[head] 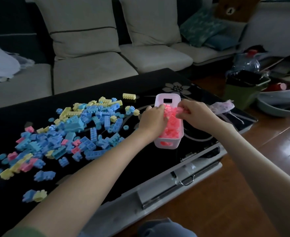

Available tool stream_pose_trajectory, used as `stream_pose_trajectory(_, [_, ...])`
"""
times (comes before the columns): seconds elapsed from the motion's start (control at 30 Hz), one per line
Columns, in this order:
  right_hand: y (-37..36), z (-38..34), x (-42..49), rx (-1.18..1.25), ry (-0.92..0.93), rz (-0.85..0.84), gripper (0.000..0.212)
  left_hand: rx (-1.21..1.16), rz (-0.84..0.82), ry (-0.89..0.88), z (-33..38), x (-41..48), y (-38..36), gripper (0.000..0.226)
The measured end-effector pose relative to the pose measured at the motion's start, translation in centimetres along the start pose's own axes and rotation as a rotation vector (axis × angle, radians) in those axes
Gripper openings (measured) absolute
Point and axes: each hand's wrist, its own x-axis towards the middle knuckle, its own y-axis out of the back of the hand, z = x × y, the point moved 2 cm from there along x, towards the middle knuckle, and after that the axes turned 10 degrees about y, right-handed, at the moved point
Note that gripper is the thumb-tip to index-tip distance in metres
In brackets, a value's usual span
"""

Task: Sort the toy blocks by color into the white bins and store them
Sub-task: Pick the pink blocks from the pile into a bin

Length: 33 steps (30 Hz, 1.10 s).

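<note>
A white bin stands on the black glass table, right of the frame's centre, its long side running away from the viewer. It is filled with pink blocks.

The left hand reaches over the bin's left rim. Its fingers are bent downward into the pink blocks and touch them; the fingertips are buried, so I cannot tell whether they grip anything.

The right hand hovers over the bin's right rim, thumb and fingers drawn narrowly together and pinching a pale pink piece just above the bin's contents.

A loose pile of blocks, mostly blue with yellow and a few pink among them, spreads across the table in the left half of the frame. One long yellow block lies apart near the table's far edge, left of the bin. A mesh bag lies on the table to the right of the right hand. A pale sofa fills the upper frame.
</note>
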Motion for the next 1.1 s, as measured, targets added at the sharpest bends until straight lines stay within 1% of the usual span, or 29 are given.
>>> stream_pose_trajectory(0.07, [-0.5, -0.3, 0.4, -0.025, 0.044, -0.018, 0.028, 0.042, -0.048, 0.001, 0.0, 0.1, -0.1, 0.028])
stream_pose_trajectory(0.1, [-0.7, -0.5, 0.5, -0.03, 0.052, -0.038, 0.031, 0.018, -0.076, 0.006, 0.1, 0.1, 0.0, 0.033])
stream_pose_trajectory(0.2, [-0.9, -1.3, 0.8, 0.0, 0.081, -0.062, 0.041, -0.147, -0.126, 0.033, -0.3, -0.3, 1.0, 0.042])
stream_pose_trajectory(0.33, [-0.9, -2.6, 1.4, 0.021, 0.068, -0.124, 0.065, -0.181, -0.118, 0.041, -2.4, -1.7, 2.4, 0.044])
stream_pose_trajectory(0.47, [-1.3, -4.2, 1.6, 0.054, 0.07, -0.177, 0.079, -0.197, -0.119, 0.092, -4.9, -2.7, 3.2, 0.045])
stream_pose_trajectory(0.53, [-1.7, -5.7, 1.9, 0.074, 0.105, -0.167, 0.077, -0.2, -0.098, 0.103, -6.4, -3.1, 4.1, 0.041])
stream_pose_trajectory(0.6, [-2.0, -7.4, 2.3, 0.076, 0.146, -0.128, 0.07, -0.163, -0.098, 0.111, -8.1, -3.6, 5.0, 0.038])
stream_pose_trajectory(0.7, [-3.5, -11.1, 3.3, 0.098, 0.216, -0.136, 0.058, -0.108, -0.101, 0.157, -11.9, -4.9, 6.7, 0.033])
stream_pose_trajectory(0.8, [-6.4, -15.2, 4.4, 0.079, 0.33, -0.247, 0.055, -0.055, -0.071, 0.234, -17.3, -6.9, 8.6, 0.029])
stream_pose_trajectory(0.9, [-10.3, -20.1, 5.4, 0.072, 0.432, -0.446, 0.053, 0.018, -0.057, 0.363, -23.7, -9.6, 10.9, 0.029])
stream_pose_trajectory(0.97, [-13.0, -23.2, 6.0, 0.057, 0.507, -0.541, 0.049, 0.03, -0.024, 0.446, -27.5, -11.6, 12.5, 0.027])
stream_pose_trajectory(1.0, [-14.1, -24.1, 6.2, 0.053, 0.513, -0.567, 0.049, 0.033, -0.022, 0.477, -28.8, -12.5, 13.1, 0.027])
stream_pose_trajectory(1.07, [-16.0, -25.5, 7.0, 0.024, 0.46, -0.591, 0.047, 0.071, -0.054, 0.519, -31.0, -14.6, 14.2, 0.03])
stream_pose_trajectory(1.1, [-16.7, -25.5, 7.4, 0.005, 0.424, -0.596, 0.041, 0.159, -0.075, 0.493, -31.6, -15.5, 14.5, 0.035])
